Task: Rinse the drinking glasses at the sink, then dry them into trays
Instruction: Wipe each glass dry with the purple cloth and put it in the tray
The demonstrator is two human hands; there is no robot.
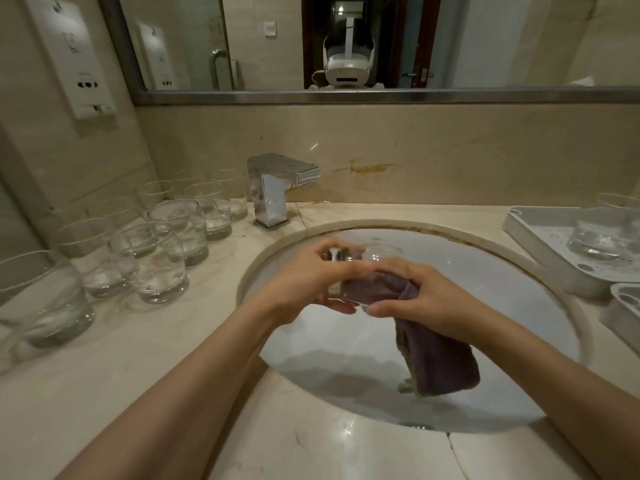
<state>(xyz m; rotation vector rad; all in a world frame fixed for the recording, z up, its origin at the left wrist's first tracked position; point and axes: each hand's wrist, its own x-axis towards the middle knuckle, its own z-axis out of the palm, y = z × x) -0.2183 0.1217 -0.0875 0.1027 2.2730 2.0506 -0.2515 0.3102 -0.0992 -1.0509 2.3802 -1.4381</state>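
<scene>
While the sink point(540, 306) lay below the grip and a tray point(540, 258) sat off to its right, the left hand point(304, 282) curled around a glass point(349, 268) held sideways and the right hand point(426, 299) pinched a purple cloth point(443, 362) pushed into its mouth.

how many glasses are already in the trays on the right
1, as far as the frame shows: a glass stands upright in the far white tray, a second rim-like outline behind it, maybe a reflection. The near tray is mostly cut off by the frame edge, so more may be hidden.
</scene>
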